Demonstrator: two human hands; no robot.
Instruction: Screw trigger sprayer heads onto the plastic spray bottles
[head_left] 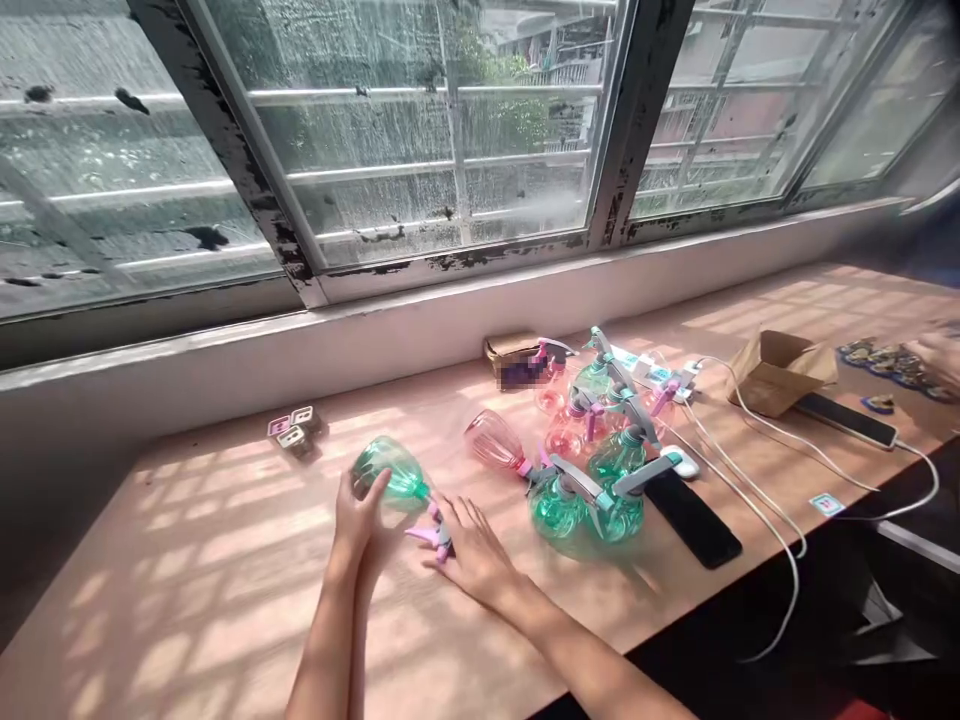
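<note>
Worktop (225,610) space is being occupied by seemingly finished spray bottles (556,512). A green bottle (388,466) is being clamped by the left hand (358,510), its sprayer (441,537) by the right hand (480,548); fastening likely remains.

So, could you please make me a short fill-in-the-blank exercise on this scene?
1. The clear bottle held in the left hand is tinted ____.
2. Of the two hands, the one touching the spray head with the lilac trigger is the ____ one.
3. The pink bottle nearest the hands lies on its ____.
4. The open brown box towards the far right is made of ____.

Missing words: green; right; side; cardboard.
</note>
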